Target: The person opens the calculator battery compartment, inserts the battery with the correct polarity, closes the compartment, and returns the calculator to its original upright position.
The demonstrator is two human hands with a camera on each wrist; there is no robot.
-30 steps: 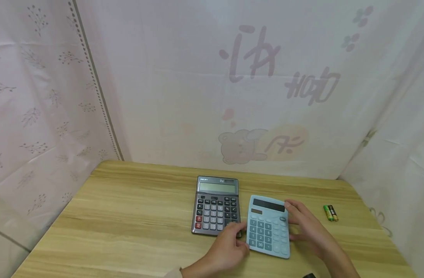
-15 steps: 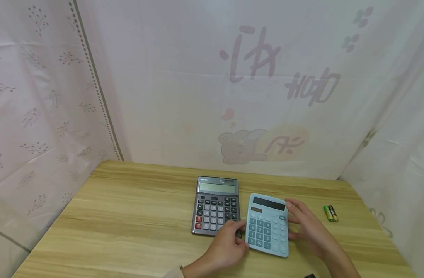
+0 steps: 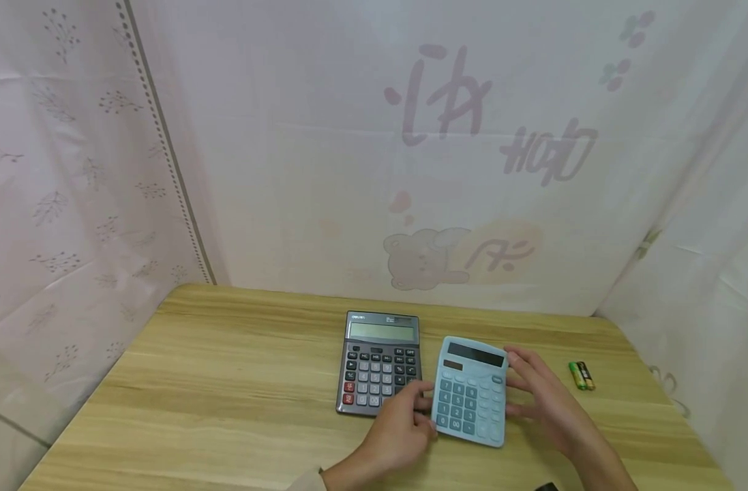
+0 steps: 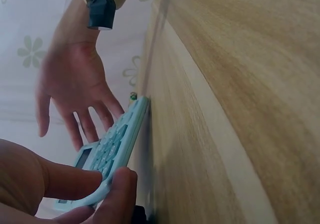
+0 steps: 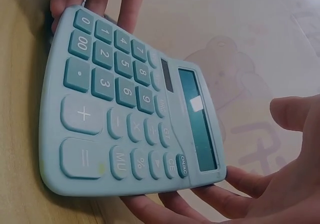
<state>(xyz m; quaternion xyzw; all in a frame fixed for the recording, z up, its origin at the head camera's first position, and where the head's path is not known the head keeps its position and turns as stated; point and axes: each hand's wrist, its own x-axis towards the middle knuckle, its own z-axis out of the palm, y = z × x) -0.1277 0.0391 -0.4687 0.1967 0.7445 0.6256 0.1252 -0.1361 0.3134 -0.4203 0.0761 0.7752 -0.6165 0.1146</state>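
A light blue calculator point(image 3: 488, 404) is between my two hands, its keys and dark display facing up in the head view. My left hand point(image 3: 399, 428) pinches its lower left edge; in the left wrist view the thumb point(image 4: 75, 183) lies on the face side, with fingers at the edge below. On the far side my right hand point(image 3: 548, 402) has its fingers extended along the right edge. The right wrist view shows those fingers at the calculator's point(image 5: 115, 129) rim and the thumb point(image 5: 292, 112) held off it. Just left lies a dark grey calculator point(image 3: 382, 333), its lower right corner hidden by my left hand.
Two batteries point(image 3: 581, 376) lie side by side on the wooden table point(image 3: 226, 382), right of my right hand. A pale printed curtain point(image 3: 324, 170) hangs behind the table's back edge and along both sides.
The light blue calculator has shifted slightly toward the back of the table, with both hands staying at its edges. The dark grey calculator and the batteries have not moved.
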